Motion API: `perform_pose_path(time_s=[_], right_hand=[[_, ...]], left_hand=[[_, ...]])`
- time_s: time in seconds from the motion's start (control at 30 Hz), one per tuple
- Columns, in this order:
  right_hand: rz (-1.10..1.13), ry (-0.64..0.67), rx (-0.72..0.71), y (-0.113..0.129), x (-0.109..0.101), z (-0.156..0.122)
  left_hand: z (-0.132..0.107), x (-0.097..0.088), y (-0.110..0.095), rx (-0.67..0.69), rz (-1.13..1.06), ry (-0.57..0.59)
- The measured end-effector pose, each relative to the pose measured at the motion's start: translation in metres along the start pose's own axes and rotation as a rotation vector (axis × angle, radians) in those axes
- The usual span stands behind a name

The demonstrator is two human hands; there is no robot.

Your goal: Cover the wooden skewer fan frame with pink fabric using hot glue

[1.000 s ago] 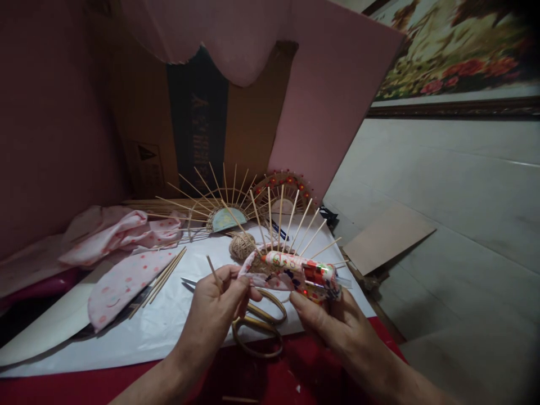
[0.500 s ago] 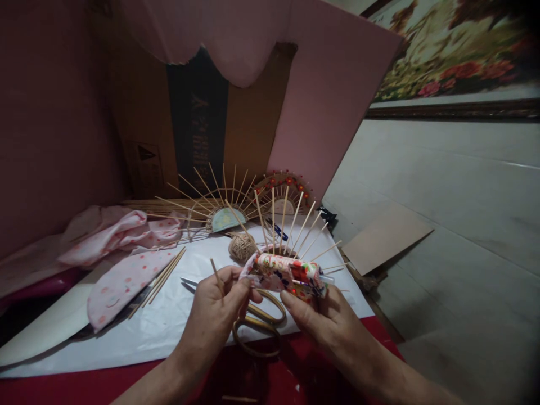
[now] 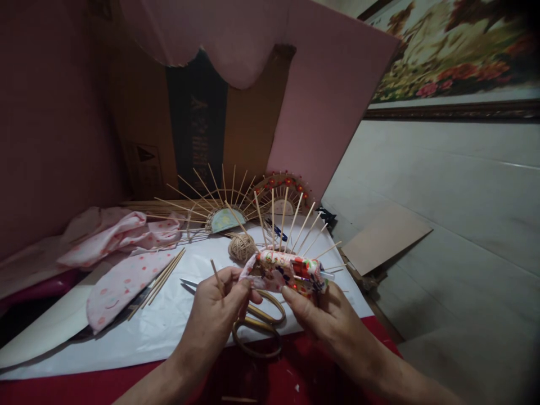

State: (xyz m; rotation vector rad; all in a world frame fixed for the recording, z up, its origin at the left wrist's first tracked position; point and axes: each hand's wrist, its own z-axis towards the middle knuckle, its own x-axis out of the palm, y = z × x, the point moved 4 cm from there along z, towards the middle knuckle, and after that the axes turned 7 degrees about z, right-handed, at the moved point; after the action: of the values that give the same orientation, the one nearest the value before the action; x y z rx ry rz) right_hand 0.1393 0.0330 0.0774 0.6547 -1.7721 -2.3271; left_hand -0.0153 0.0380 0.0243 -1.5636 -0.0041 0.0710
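My left hand [image 3: 221, 298] is closed on the left end of a pink fabric-covered half-round piece [image 3: 248, 274] with thin wooden sticks [image 3: 287, 216] fanning out of it. One stick pokes up between the fingers. In my right hand [image 3: 323, 312] is a flower-patterned glue gun [image 3: 307, 265], with a clear glue stick [image 3: 328, 275] out of its right end and a small red light. It lies across the piece and covers much of it; its tip is hard to make out. Under my hands lie scissors [image 3: 257, 323] with brass-coloured handles.
Behind are a twine ball [image 3: 242, 248], a green half-round stick frame [image 3: 228, 220] and a red-beaded one [image 3: 283, 207]. To the left lie loose sticks [image 3: 162, 278], a dotted fabric half-circle [image 3: 122, 289] and crumpled fabric [image 3: 126, 239]. A cardboard box [image 3: 248, 124] stands at the back.
The glue gun in my right hand has tilted and shifted very slightly over the piece. My left hand keeps its hold, and everything else looks the same.
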Motion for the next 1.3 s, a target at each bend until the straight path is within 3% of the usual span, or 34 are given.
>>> perform_pose_path(time_s=[0.3,0.5,0.83,1.17,1.3], right_hand=[[0.008,-0.009,-0.006,0.0,0.0,-0.001],[0.035,-0.018,0.103,-0.011,-0.007,-0.002],[0.072,-0.02,0.139,-0.016,-0.009,-0.001],[0.117,-0.019,0.152,0.0,-0.012,0.006],[0.147,-0.011,0.162,-0.007,-0.009,0.008]], left_hand=[[0.001,0.0,0.002,-0.011,-0.007,0.005],[0.001,0.0,0.003,-0.083,-0.097,-0.023],[0.005,-0.001,0.008,-0.062,-0.134,0.005],[0.005,-0.001,0.008,-0.058,-0.117,0.014],[0.004,-0.002,0.01,-0.056,-0.12,0.02]])
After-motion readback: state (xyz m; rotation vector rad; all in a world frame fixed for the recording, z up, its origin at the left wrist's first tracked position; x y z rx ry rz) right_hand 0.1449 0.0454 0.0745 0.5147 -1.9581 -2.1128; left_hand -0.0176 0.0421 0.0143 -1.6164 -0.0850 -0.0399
